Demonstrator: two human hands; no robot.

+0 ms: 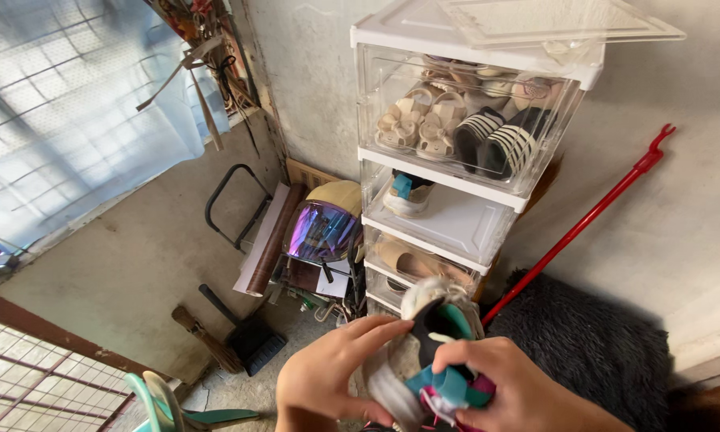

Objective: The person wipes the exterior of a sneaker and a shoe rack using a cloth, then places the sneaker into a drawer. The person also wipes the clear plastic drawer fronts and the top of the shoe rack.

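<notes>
Both hands are gripping a sneaker below the shoe rack.
Left hand is pinching its side, right hand is clasping the strap; it looks light and soft, best held at the sole.

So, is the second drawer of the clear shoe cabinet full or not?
Not full. The second drawer holds only one sneaker at its left; the rest of its white floor is bare.

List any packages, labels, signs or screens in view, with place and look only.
Flat cardboard piece: tan, leaning on the wall behind the helmet.
White paper slip: small, rectangular, below the helmet's iridescent visor.
No signs or screens; both hands hold a sneaker.
</notes>
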